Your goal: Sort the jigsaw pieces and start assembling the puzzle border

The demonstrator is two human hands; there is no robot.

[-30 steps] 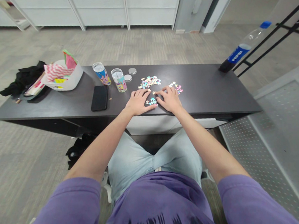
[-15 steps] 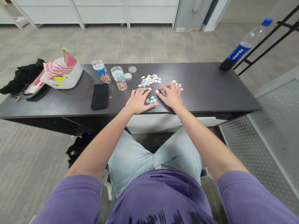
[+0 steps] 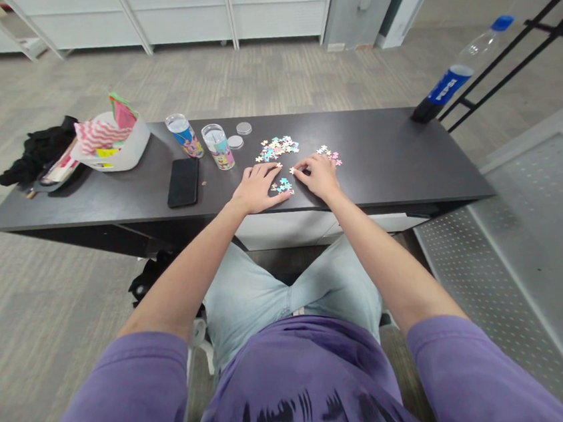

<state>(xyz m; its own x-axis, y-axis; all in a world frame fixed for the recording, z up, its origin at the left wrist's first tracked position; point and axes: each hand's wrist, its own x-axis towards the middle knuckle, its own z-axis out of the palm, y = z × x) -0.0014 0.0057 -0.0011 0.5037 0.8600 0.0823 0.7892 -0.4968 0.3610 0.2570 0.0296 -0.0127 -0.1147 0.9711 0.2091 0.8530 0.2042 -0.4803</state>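
Puzzle piece [image 3: 292, 170] has slid toward three o'clock, now at the teal cluster's [image 3: 283, 184] one o'clock; I judge it still loose. My right hand [image 3: 318, 175] touches it, pinch unclear from here; my left hand [image 3: 256, 189] spreads around the cluster.

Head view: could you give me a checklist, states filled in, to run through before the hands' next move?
1. Left hand and right hand both visible: ok.
2. Small cream jigsaw piece at the right fingertips, firmly gripped: cannot tell.
3. Small blue jigsaw pieces outside the left thumb-to-finger gap: not ok, they lie within it.
4. Multicoloured jigsaw-piece heap beyond both hands: ok.
5. Black rectangular phone apart from left hand: ok.
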